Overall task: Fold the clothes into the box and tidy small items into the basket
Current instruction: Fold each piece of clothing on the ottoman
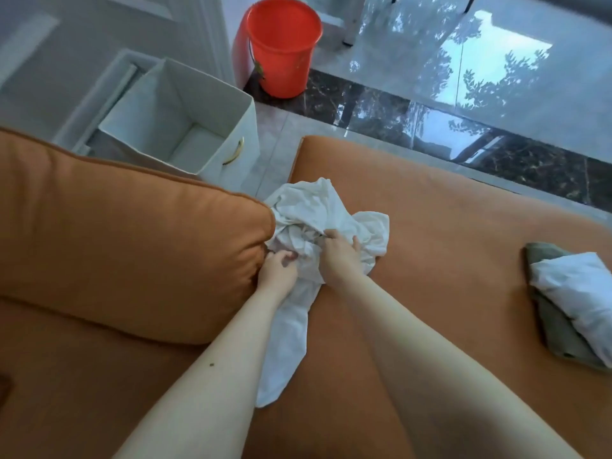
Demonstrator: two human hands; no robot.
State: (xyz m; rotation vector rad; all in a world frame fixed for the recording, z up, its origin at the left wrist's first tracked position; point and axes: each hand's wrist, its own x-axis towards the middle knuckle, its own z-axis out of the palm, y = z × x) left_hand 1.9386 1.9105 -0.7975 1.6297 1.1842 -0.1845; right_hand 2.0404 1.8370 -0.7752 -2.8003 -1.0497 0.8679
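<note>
A crumpled white garment (308, 210) lies on the orange sofa seat (447, 233), with a long part trailing toward me between my arms. My left hand (276, 270) grips a fold at its left side, next to the orange cushion. My right hand (337, 253) grips the bunched middle of the cloth. A white fabric box (185, 127) with a gold handle stands open and empty on the floor beyond the cushion. At the right edge another white garment (576, 293) lies on top of an olive-grey one (559, 332).
A big orange cushion (116, 233) fills the left side of the sofa. A red bucket (281, 44) stands on the glossy tiled floor behind the box, beside a white door frame. A dark marble strip crosses the floor past the sofa edge.
</note>
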